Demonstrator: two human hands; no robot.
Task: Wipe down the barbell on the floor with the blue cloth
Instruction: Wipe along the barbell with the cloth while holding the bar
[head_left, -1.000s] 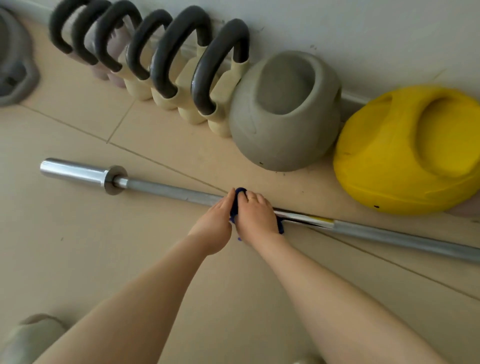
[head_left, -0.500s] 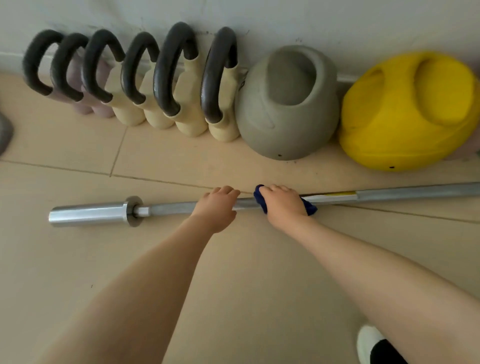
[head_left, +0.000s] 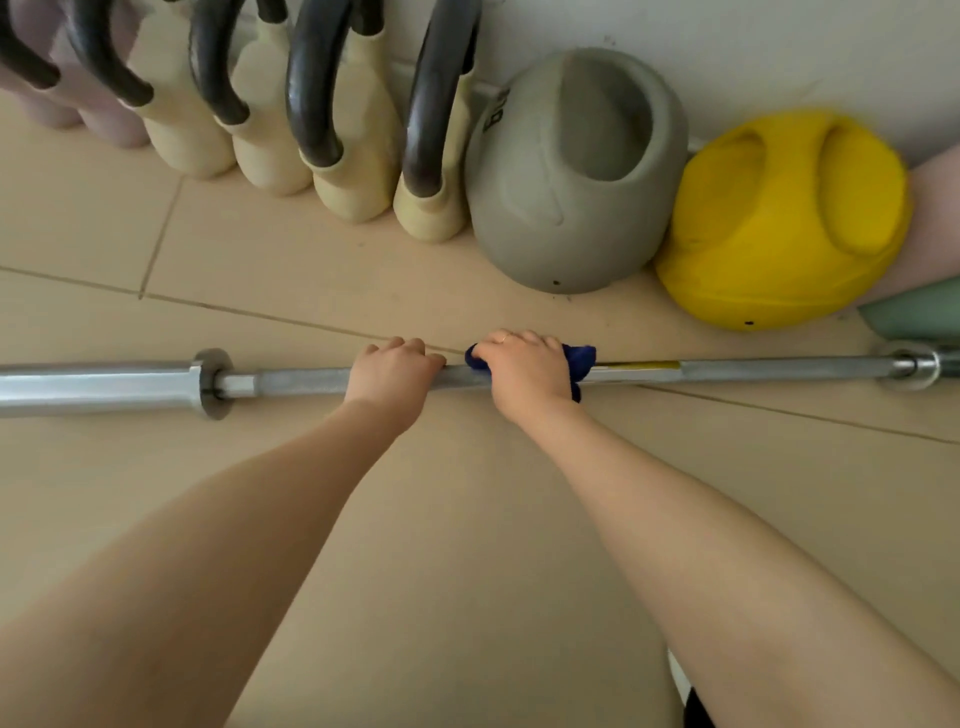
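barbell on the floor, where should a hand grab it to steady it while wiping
Grip the barbell on its thin bare shaft from above, as the left hand does beside the blue cloth. It lies flat on the floor, so fingers curl over the top; the thick sleeve looks too wide.

The only readable marking is on the grey kettlebell (head_left: 571, 171), which stands against the wall just left of the yellow kettlebell (head_left: 779, 218). Dark characters sit on its upper left shoulder, turned sideways; they look like a digit followed by "kg", perhaps "6kg", though the digit is not sure. Nothing else carries legible text.
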